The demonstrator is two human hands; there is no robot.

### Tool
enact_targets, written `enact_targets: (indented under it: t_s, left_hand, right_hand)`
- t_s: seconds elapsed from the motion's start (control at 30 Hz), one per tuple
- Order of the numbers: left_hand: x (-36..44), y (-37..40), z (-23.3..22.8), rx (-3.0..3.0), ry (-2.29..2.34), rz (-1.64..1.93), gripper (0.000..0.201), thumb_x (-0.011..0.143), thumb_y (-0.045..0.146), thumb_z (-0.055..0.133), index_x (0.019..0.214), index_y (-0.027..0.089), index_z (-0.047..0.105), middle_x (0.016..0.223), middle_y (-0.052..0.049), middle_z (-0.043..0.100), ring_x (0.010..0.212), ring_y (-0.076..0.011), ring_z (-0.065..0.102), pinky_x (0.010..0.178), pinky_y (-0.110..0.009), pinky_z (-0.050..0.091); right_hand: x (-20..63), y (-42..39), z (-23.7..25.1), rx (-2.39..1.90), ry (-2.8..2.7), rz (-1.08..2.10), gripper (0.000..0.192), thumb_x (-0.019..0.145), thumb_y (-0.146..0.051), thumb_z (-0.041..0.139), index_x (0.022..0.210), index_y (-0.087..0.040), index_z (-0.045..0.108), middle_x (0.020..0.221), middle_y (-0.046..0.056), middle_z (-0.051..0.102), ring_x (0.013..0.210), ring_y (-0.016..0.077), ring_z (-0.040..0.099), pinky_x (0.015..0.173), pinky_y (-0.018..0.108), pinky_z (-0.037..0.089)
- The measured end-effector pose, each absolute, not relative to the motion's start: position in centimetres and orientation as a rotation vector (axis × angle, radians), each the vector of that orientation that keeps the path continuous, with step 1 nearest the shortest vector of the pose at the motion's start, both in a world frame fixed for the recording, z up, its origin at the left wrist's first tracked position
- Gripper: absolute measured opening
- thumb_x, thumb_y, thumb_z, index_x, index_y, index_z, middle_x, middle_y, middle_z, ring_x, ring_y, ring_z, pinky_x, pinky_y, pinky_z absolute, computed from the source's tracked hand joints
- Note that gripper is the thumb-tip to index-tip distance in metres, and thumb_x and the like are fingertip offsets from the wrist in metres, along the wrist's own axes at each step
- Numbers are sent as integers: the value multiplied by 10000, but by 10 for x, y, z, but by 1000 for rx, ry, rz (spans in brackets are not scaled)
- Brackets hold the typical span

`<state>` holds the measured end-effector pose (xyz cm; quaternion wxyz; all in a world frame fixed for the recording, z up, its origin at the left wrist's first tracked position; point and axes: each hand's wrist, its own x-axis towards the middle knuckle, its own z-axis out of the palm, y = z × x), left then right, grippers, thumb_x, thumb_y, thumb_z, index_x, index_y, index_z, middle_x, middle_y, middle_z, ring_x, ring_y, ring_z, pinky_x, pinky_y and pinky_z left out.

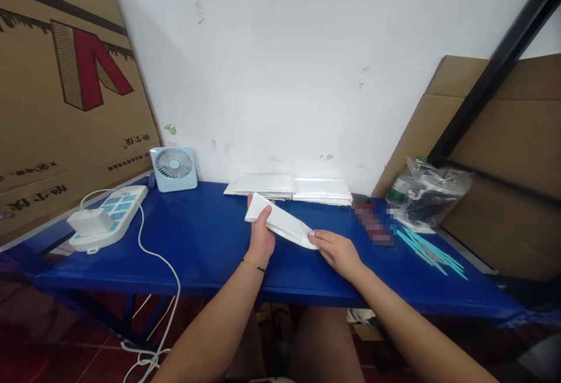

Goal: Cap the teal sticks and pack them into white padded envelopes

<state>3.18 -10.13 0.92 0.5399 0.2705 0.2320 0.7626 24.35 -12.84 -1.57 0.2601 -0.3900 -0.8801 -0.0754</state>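
Observation:
A long, flat white packet (283,219) is held slantwise above the blue table, its left end higher than its right. My left hand (262,234) grips it near the left end, thumb on top and fingers underneath. At the other end, my right hand (335,249) pinches the wrinkled, film-like tip. Whether the packet is a sleeve or a folded sheet cannot be made out. Behind it, against the wall, lie a left stack of flat white packets (259,184) and a right stack of similar packets (322,190).
Left on the blue table (193,254) are a light-blue fan (175,168) and a power strip (127,213) with a plugged-in white charger (90,221); its cable hangs over the front edge. Turquoise strips (432,251), a blurred dark-red item (372,222) and a plastic-wrapped object (432,196) lie right.

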Motion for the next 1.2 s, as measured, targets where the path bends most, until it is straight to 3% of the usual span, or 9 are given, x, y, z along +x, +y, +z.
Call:
enact_targets:
  t_s: [0.1,0.23,0.3,0.47,0.63,0.8,0.9,1.2]
  left_hand:
    - [37,-97,18,746,609,1877,722,753,268,645,1367,343,271,1162,-23,582,1047,-168,591,882,-290,462]
    - [42,-92,32,794,689,1948,736,742,276,665,1366,326,277,1194,-32,567,1049,-151,578,912,-286,436]
    - [43,-92,40,811,681,1968,731,732,265,678,1356,301,299,1195,-38,569,1064,-155,568,931,-290,424]
    - [40,-94,61,866,641,1984,709,710,263,696,1326,236,345,1109,-51,608,1044,-177,574,928,-316,423]
    - [33,-93,79,914,608,1997,683,703,273,696,1300,224,367,1138,-64,599,1056,-187,570,949,-349,411]
    - [17,-90,91,980,655,2017,661,690,245,711,1265,227,386,1127,-60,604,1071,-191,561,952,-335,411]
    - [1,-89,101,1040,663,2062,656,686,242,713,1256,220,389,1139,-61,594,1087,-190,549,969,-336,398]
    - [-31,-95,151,1325,648,2114,671,705,282,702,1284,226,368,1057,-39,595,1021,-186,569,944,-374,425]
  right_hand:
    - [246,-127,-21,-1193,-2296,-26,368,856,-246,499,1216,-274,568,1240,55,584,1144,211,541,959,384,459]
    - [247,-126,-26,-1304,-2231,308,927,669,-499,689,1436,-252,231,1459,96,319,1325,278,319,1048,449,353]
    - [248,-125,-28,-1340,-2230,412,1028,626,-556,697,1451,-249,168,1489,106,246,1351,294,258,1064,469,317]
    - [248,-118,-30,-1359,-2232,469,1003,635,-575,679,1448,-253,188,1490,109,240,1356,301,239,1083,473,270]
    - [232,-101,-25,-1299,-2236,439,975,636,-583,675,1428,-214,243,1445,141,321,1315,308,318,1051,466,308]
    - [214,-88,-24,-1233,-2349,354,711,722,-563,613,1313,-206,444,1321,125,488,1232,296,429,1010,463,345]
    - [212,-87,-26,-1305,-2374,306,632,766,-597,540,1271,-219,501,1349,110,469,1273,293,381,1035,465,316]
    - [212,-92,-25,-1351,-2406,274,667,772,-657,474,1303,-254,481,1380,85,443,1293,286,356,1041,460,317]
